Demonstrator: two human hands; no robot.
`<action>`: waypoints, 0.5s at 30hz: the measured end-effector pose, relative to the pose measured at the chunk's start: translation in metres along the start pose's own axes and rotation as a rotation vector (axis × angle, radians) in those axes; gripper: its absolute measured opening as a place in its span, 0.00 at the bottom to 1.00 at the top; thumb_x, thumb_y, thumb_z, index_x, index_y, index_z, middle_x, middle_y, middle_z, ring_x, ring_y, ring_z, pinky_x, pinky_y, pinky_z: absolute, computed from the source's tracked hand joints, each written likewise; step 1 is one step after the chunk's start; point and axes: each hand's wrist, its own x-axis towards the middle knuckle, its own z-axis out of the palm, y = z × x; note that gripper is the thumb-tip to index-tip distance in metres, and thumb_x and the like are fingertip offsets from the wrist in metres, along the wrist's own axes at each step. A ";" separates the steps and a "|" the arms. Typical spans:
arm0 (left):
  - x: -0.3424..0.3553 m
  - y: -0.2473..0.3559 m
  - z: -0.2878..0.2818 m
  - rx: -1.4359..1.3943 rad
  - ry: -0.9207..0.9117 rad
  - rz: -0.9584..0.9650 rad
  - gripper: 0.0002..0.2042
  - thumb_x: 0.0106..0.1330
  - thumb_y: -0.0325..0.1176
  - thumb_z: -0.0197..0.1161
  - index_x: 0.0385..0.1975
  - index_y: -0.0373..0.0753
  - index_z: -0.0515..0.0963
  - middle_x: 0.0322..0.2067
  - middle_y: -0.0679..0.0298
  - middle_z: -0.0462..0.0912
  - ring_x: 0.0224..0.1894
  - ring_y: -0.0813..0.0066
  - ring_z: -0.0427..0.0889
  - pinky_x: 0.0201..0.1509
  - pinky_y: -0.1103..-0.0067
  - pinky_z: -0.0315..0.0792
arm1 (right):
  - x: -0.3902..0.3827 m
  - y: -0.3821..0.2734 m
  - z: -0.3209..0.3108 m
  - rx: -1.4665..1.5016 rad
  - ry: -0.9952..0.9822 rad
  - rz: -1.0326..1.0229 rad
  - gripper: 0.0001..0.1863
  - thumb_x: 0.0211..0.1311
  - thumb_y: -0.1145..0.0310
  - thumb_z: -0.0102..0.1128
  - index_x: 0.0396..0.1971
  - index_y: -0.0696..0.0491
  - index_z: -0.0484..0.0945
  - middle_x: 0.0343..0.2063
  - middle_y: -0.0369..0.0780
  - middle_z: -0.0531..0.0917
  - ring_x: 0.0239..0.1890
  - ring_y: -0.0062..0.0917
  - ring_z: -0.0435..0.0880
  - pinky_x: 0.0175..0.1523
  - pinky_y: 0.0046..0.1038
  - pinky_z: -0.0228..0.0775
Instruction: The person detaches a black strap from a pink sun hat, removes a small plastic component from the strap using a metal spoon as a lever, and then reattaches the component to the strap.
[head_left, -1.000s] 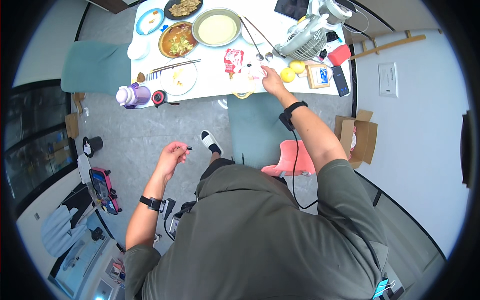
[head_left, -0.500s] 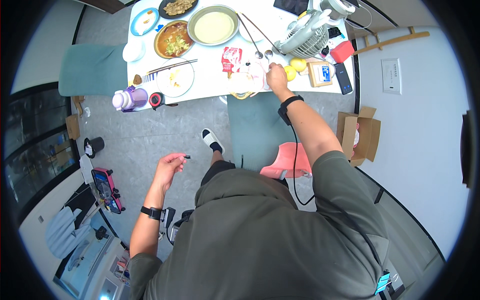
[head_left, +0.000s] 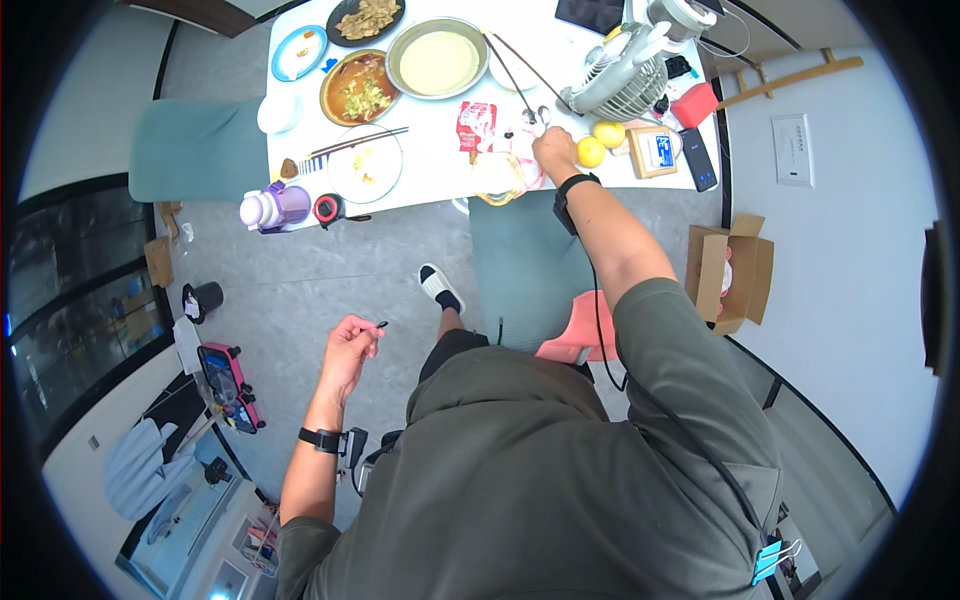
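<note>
My right hand (head_left: 555, 155) is over the near part of the white table, its fingers closed around what looks like the handle of a metal spoon (head_left: 543, 114). The spoon's bowl points away from me, beside a ladle (head_left: 528, 116) with a long handle. Two yellow fruits (head_left: 600, 143) lie just right of the hand, and a red and white packet (head_left: 477, 127) lies to its left. Away from the table, above the floor, my left hand (head_left: 347, 350) pinches a small dark object (head_left: 382, 324) between thumb and fingertips; its kind is too small to tell.
On the table (head_left: 430, 180) are a large metal bowl (head_left: 400, 72), a brown dish (head_left: 330, 100), a glass plate (head_left: 395, 175), a purple bottle (head_left: 275, 207) and a grey fan (head_left: 620, 80). A green bench (head_left: 525, 260) and a pink chair (head_left: 575, 335) stand before me.
My right hand has shifted slightly left and away from me over the table, the spoon moving with it. My left hand has turned a little, still pinching the small object. The whole view has shifted slightly.
</note>
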 end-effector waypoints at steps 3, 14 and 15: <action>-0.004 0.001 -0.001 -0.012 -0.027 0.010 0.02 0.69 0.21 0.61 0.37 0.35 0.77 0.34 0.60 0.86 0.26 0.82 0.74 0.32 0.83 0.69 | -0.003 -0.003 0.000 0.069 0.083 0.010 0.18 0.58 0.66 0.61 0.44 0.63 0.81 0.47 0.58 0.85 0.52 0.51 0.85 0.58 0.43 0.76; 0.004 0.060 0.045 0.000 -0.209 0.084 0.07 0.69 0.23 0.64 0.44 0.35 0.79 0.32 0.65 0.83 0.28 0.84 0.72 0.34 0.85 0.67 | -0.017 0.031 -0.036 0.613 -0.256 0.117 0.07 0.58 0.77 0.62 0.27 0.68 0.82 0.24 0.52 0.85 0.28 0.37 0.89 0.29 0.33 0.82; 0.002 0.069 0.049 0.022 -0.229 0.094 0.10 0.69 0.24 0.64 0.48 0.34 0.80 0.32 0.66 0.82 0.28 0.84 0.72 0.34 0.85 0.67 | -0.032 0.023 -0.047 0.696 -0.334 0.139 0.06 0.62 0.79 0.59 0.30 0.68 0.81 0.26 0.51 0.85 0.27 0.35 0.89 0.29 0.30 0.83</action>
